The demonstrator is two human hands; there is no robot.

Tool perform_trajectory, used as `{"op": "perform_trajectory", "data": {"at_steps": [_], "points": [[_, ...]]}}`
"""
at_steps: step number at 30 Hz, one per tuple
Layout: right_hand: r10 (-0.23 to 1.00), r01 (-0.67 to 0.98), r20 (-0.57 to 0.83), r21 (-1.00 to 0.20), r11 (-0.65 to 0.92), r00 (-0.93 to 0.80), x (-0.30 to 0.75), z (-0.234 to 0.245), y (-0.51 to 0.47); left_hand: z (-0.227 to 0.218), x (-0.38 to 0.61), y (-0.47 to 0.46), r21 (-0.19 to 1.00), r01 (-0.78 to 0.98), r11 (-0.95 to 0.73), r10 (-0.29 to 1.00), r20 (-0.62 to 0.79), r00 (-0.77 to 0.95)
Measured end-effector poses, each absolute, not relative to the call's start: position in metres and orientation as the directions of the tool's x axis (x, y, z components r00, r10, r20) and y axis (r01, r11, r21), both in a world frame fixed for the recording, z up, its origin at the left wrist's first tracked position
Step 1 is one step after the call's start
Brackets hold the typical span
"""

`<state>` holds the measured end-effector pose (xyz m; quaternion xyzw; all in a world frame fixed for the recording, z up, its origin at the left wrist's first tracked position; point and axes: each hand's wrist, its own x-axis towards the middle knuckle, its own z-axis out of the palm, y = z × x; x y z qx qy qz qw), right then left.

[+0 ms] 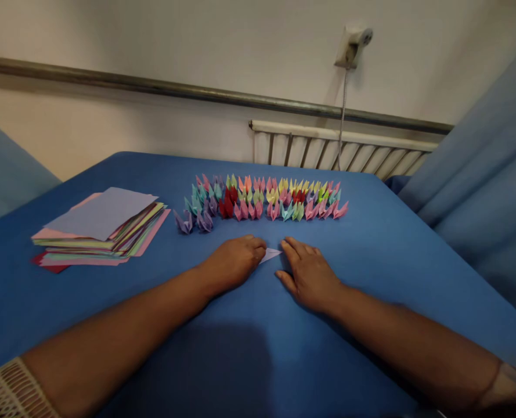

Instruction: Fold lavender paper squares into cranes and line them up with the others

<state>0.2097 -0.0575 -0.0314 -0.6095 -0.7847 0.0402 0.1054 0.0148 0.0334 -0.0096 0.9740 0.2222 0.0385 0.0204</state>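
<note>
Both my hands rest on the blue table [371, 255] around a small folded piece of pale lilac paper [270, 253]. My left hand [234, 262] has its fingers curled and pressing down on the paper's left part. My right hand [307, 273] lies flat beside the paper's pointed right tip, fingers stretched out and together, touching or nearly touching it. Most of the paper is hidden under my left fingers.
Rows of several small folded paper cranes [262, 200] in many colours stand just beyond my hands. A stack of coloured square paper sheets [103, 229] lies at the left. A radiator [340, 152] and a wall rail are behind the table; blue fabric hangs at the right.
</note>
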Motion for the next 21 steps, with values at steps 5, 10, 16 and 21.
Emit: {"op": "perform_trajectory", "data": {"at_steps": [5,10,16,21], "points": [[0.945,0.927,0.073,-0.183,0.328,-0.320,0.2109,-0.0306,-0.0543,-0.0109,0.0135,0.0343,0.094,0.427,-0.899,0.434,0.073,0.898],[0.956,0.941,0.080,-0.167,0.294,-0.284,0.2142,-0.0268,-0.0564,-0.0117,0.0106,0.0347,0.144,0.421,-0.896,0.436,0.098,0.895],[0.965,0.948,0.120,-0.194,0.252,-0.232,0.2143,-0.0299,-0.0567,-0.0140,0.0148,0.0391,0.109,0.447,-0.888,0.459,0.140,0.877],[0.950,0.941,0.118,-0.147,0.306,-0.290,0.2102,-0.0315,-0.0606,-0.0145,0.0175,0.0396,-0.015,0.431,-0.902,0.428,0.101,0.898]]}}
